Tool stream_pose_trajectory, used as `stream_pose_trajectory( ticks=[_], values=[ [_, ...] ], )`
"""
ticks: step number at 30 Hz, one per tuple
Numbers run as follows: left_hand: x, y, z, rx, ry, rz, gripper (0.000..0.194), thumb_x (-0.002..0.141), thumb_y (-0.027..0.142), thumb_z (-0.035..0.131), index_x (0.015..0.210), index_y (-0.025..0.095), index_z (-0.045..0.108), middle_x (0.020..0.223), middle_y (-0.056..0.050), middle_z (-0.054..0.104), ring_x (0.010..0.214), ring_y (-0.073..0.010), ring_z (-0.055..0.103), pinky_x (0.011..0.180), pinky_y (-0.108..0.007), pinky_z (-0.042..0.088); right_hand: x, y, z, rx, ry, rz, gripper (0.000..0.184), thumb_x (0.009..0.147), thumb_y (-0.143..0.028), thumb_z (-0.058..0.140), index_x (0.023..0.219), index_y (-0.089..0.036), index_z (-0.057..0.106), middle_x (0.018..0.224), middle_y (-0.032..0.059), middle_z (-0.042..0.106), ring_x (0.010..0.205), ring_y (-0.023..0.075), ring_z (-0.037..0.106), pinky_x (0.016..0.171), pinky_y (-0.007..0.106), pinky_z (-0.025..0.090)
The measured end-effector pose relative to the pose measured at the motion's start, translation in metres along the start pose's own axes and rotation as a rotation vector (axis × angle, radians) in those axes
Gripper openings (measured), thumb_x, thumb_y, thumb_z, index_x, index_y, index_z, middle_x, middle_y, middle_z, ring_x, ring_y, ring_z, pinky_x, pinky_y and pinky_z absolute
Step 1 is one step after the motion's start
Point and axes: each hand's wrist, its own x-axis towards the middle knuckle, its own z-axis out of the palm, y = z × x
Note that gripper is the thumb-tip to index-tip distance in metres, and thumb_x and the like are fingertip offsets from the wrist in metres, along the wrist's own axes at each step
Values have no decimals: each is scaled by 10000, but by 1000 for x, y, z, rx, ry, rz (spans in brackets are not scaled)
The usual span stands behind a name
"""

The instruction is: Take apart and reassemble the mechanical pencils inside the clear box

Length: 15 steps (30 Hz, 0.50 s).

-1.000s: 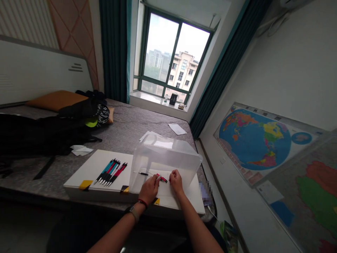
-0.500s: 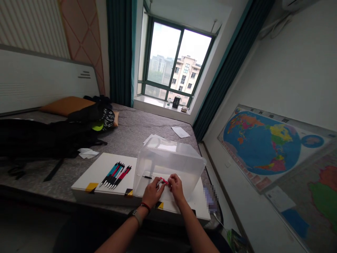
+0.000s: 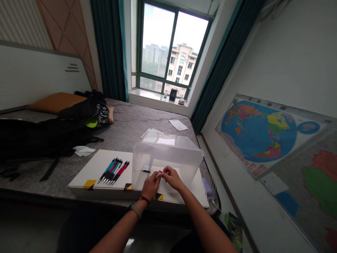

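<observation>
In the head view, both hands meet at the open front of a clear plastic box [image 3: 168, 154] lying on its side. My left hand [image 3: 150, 187] is closed around a small red and whitish pen piece [image 3: 159, 173], which points up and to the right. My right hand [image 3: 171, 178] pinches at its red end; how much it grips is hidden by the fingers. Just left of them, inside the box, lies a thin black pen part [image 3: 145, 171]. Several pens [image 3: 113, 171] in blue, red, black and white lie in a row to the left.
Pens and box rest on a white flat carton [image 3: 89, 168] with yellow and black corner marks, on a grey mattress [image 3: 129, 116]. A black bag [image 3: 34, 140] and a crumpled tissue [image 3: 84, 151] lie left. A blurred-out device [image 3: 209, 188] with a cable lies right.
The camera view has shifted a little. Both hands stay together at the box opening; the red piece has turned more upright in my left fingers, and my right hand has rotated beside it.
</observation>
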Motion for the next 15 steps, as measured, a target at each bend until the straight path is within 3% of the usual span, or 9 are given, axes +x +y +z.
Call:
stream_pose_trajectory(
  ticks=[5, 7, 11, 15],
  values=[
    [0, -1, 0, 9, -30, 0, 252, 943, 395, 398, 966, 232, 589, 748, -5, 634, 701, -176, 605, 658, -260, 408, 1, -10, -13, -72, -133, -6, 199, 782, -353, 611, 852, -168, 633, 734, 15, 636, 560, 123, 580, 432, 197, 410],
    [1, 0, -1, -26, -26, -6, 263, 949, 398, 390, 952, 227, 590, 757, -7, 632, 710, -174, 601, 668, -264, 418, 3, -12, -17, -113, -126, -27, 205, 793, -359, 602, 851, -166, 640, 730, 20, 645, 577, 132, 589, 448, 205, 423],
    [5, 9, -9, -118, 16, 35, 301, 965, 383, 357, 964, 201, 597, 834, -39, 635, 793, -179, 595, 752, -296, 455, 4, -1, -22, -297, 135, -107, 147, 819, -288, 557, 848, -174, 644, 754, 25, 662, 618, 127, 575, 603, 247, 466],
    [14, 36, -28, -164, -1, 264, 265, 960, 323, 396, 1077, 198, 598, 1052, -88, 613, 1043, -208, 542, 935, -372, 424, 0, 25, -20, -443, 307, -122, 159, 827, -233, 506, 873, -172, 646, 800, 45, 663, 662, 144, 570, 693, 274, 454]
  ],
)
